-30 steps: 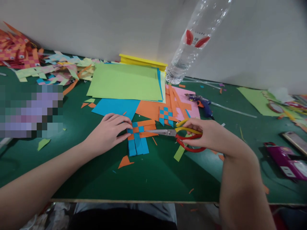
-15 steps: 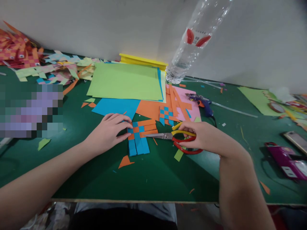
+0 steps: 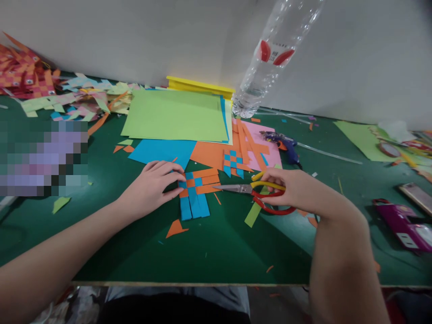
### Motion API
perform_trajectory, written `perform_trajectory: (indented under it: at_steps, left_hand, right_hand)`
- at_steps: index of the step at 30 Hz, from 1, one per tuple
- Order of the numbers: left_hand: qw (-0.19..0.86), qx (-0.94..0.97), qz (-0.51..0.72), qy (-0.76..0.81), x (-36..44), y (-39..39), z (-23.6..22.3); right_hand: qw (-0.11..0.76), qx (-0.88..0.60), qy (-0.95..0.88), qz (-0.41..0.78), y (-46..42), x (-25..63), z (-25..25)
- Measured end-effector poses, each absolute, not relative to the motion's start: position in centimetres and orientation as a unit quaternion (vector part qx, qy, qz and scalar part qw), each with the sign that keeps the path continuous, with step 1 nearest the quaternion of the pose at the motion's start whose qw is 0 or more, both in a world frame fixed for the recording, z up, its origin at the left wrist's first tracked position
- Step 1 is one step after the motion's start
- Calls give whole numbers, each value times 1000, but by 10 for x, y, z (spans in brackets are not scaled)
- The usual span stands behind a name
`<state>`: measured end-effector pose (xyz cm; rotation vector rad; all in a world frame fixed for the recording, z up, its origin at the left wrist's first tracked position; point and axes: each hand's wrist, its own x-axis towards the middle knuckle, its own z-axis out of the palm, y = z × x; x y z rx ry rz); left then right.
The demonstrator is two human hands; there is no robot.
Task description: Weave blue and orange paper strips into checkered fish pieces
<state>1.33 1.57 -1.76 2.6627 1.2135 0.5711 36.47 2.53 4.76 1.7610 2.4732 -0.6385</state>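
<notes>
A small woven mat of blue and orange paper strips [image 3: 197, 191] lies on the green table [image 3: 216, 243]. My left hand [image 3: 151, 185] rests on its left edge, fingers stretched flat and pressing it down. My right hand [image 3: 293, 189] is closed round the red and yellow handles of a pair of scissors [image 3: 256, 191]. The blades are together and point left toward the mat, their tip a little short of its right edge. A second small blue and orange weave [image 3: 234, 163] lies just behind.
Sheets of green [image 3: 175, 114], blue and orange paper are stacked behind the mat. A clear plastic bottle [image 3: 270, 58] leans at the wall. A glue gun [image 3: 286, 147] lies right of the sheets. A purple device [image 3: 401, 225] and a phone [image 3: 416, 198] sit far right. Paper scraps pile at the back left.
My right hand has drawn the scissors a little to the right, away from the mat, after nearing it. My left hand has stayed on the mat.
</notes>
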Motion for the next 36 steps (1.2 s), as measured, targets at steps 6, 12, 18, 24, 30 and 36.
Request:
perform_trajectory:
  at_steps: [6,12,18,24,30,36]
  left_hand:
    - [77,891,189,406,14,15,-17]
    - [69,893,190,402,14,15,-16]
    - [70,892,186,406,14,15,-17]
    - [65,894,185,403,13,15,-18]
    - [59,895,192,398,15,14,-15]
    - [67,891,188,407,16,14,-14]
  right_hand:
    - [38,585,787,-192,27,373,47]
    - [-44,582,793,-177,27,373,51]
    - [-146,572,797,-129,26,364,50]
    - [-111,602,789,-40,29,357,43]
    - [-103,644,758,17,34,355,34]
    - [-104,683,723,20,37,353,29]
